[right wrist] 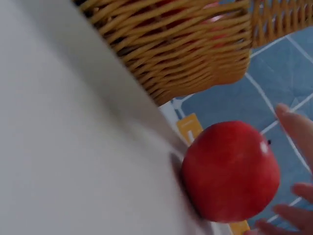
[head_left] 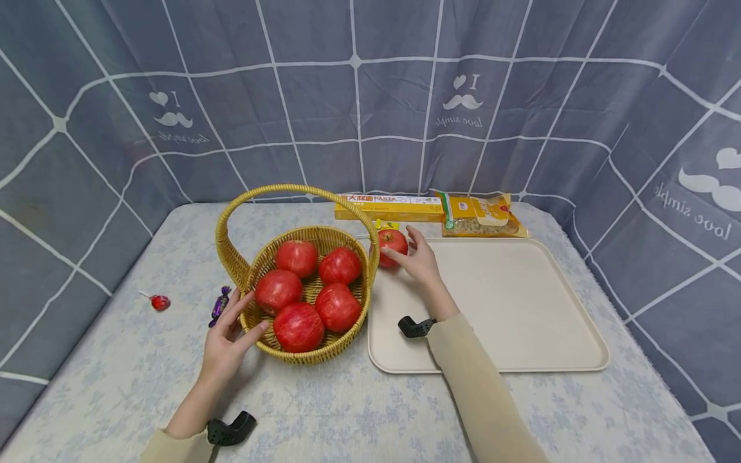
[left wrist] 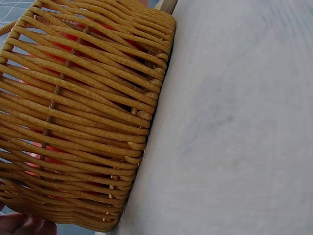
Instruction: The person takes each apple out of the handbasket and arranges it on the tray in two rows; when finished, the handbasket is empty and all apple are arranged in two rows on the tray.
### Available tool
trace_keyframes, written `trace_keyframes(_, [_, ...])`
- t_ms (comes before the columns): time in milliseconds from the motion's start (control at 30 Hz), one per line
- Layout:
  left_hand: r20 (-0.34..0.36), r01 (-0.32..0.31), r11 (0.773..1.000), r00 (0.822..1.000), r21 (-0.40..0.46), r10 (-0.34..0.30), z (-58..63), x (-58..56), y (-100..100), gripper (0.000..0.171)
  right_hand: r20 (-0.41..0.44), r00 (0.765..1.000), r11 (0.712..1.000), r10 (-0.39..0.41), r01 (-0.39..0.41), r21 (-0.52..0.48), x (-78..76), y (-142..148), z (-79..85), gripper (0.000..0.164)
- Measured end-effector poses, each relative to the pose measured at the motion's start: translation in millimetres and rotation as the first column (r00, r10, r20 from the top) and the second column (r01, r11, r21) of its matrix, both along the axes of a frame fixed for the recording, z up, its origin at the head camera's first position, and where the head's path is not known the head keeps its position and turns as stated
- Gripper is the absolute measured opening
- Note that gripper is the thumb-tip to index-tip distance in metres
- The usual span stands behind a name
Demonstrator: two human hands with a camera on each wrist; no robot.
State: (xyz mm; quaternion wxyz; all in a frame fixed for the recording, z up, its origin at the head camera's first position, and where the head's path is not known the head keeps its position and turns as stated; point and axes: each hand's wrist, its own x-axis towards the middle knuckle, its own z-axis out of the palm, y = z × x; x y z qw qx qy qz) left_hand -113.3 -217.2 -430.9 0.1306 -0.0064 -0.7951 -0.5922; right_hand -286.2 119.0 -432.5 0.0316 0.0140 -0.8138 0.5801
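A golden wicker basket (head_left: 315, 355) with a tall arched handle holds several red apples (head_left: 298, 328). My left hand (head_left: 222, 347) touches its left side, thumb and fingers spread at the rim. In the left wrist view, fingertips (left wrist: 29, 226) show at the outside of the weave. Another red apple (head_left: 393, 247) sits at the back left corner of the cream tray (head_left: 492, 308). Around that apple my right hand (head_left: 421, 262) is spread, with thumb and fingers on either side. The right wrist view shows a gap between the apple (right wrist: 231, 171) and the nearest fingertip.
Behind the tray lie a yellow pasta box (head_left: 388, 211) and a bag of dry pasta (head_left: 480, 215). A small yellow packet (head_left: 386, 225) is behind the lone apple. Left of the basket are a purple wrapped candy (head_left: 219, 306) and a red lollipop (head_left: 159, 302).
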Motion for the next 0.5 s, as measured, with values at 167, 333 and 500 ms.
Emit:
trace_keyframes(167, [0.005, 0.0, 1.0, 1.0, 0.004, 0.0, -0.7, 0.9, 1.5, 0.058, -0.032, 0.996, 0.978, -0.078, 0.07, -0.197, 8.3, 3.7, 29.5, 0.066])
trace_keyframes(333, [0.005, -0.005, 1.0, 1.0, -0.007, 0.005, -0.8, 0.5, 1.0, 0.057, -0.116, 0.993, 0.921, -0.03, -0.018, -0.389, 28.2, 5.3, 69.8, 0.05])
trace_keyframes(500, [0.011, -0.013, 1.0, 1.0, -0.02, 0.014, 0.8, 0.2, 0.7, 0.057, -0.323, 0.944, 0.871, 0.059, -0.207, -0.445, 54.5, 0.6, 97.5, 0.041])
